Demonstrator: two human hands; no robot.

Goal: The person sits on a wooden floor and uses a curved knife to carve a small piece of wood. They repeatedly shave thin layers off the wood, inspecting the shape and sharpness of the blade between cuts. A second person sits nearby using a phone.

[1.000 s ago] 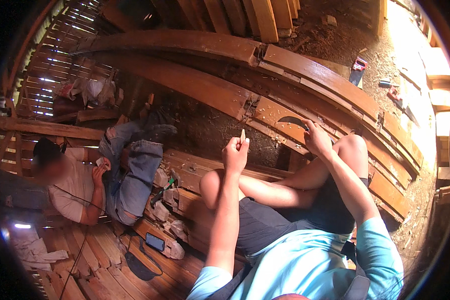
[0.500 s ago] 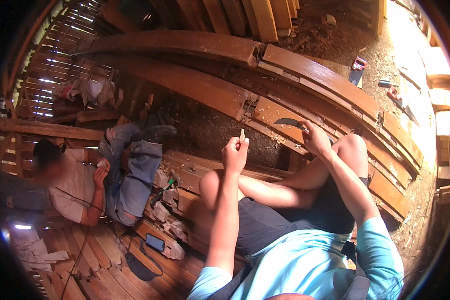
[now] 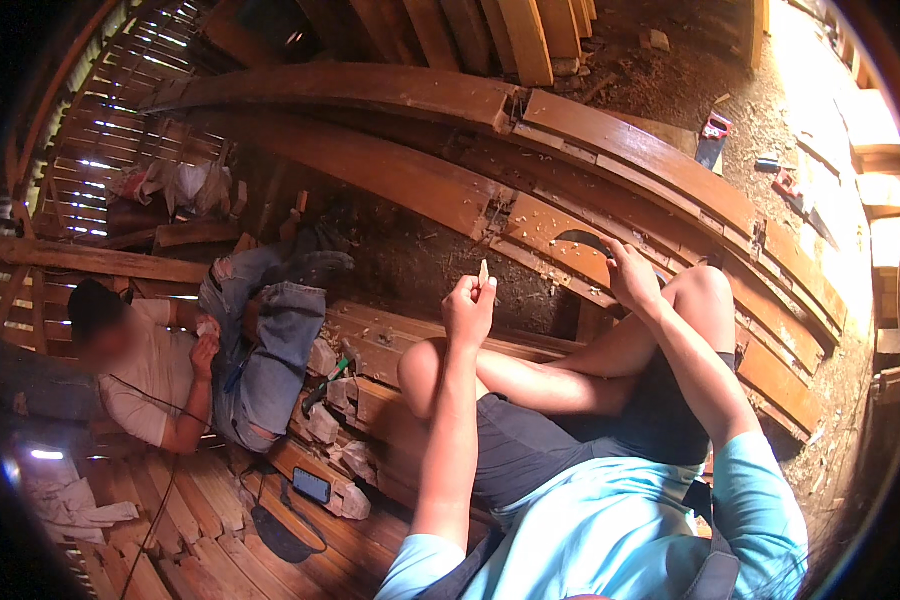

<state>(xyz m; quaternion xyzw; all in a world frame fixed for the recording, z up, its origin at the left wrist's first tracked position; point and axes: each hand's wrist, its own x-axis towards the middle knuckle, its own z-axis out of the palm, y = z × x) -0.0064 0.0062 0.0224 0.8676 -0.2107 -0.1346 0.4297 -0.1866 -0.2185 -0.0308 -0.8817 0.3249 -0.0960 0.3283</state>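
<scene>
My left hand [image 3: 469, 312] is closed in a pinch on a small pale wood peg [image 3: 484, 272], whose pointed end sticks up past the fingers. To its right, my right hand [image 3: 634, 278] is wrapped round the handle of a knife [image 3: 581, 238]. The knife's dark, curved blade points left, apart from the peg; its handle is mostly hidden in my fingers. Both hands are raised in front of my crossed legs. Beyond them lies a long brown timber beam [image 3: 390, 172] scattered with pale shavings.
A co-worker [image 3: 150, 370] sits at the left, hands together round something pale. Near them lie a green-handled tool [image 3: 342, 367], broken stones [image 3: 322, 424] and a phone [image 3: 311, 486]. At the far right are a handsaw [image 3: 711, 145] and a second red-handled saw [image 3: 790, 190].
My right hand has shifted slightly, and the knife blade has moved a little right and turned, looking darker. My left hand with the peg has hardly moved. The co-worker's hands have shifted slightly.
</scene>
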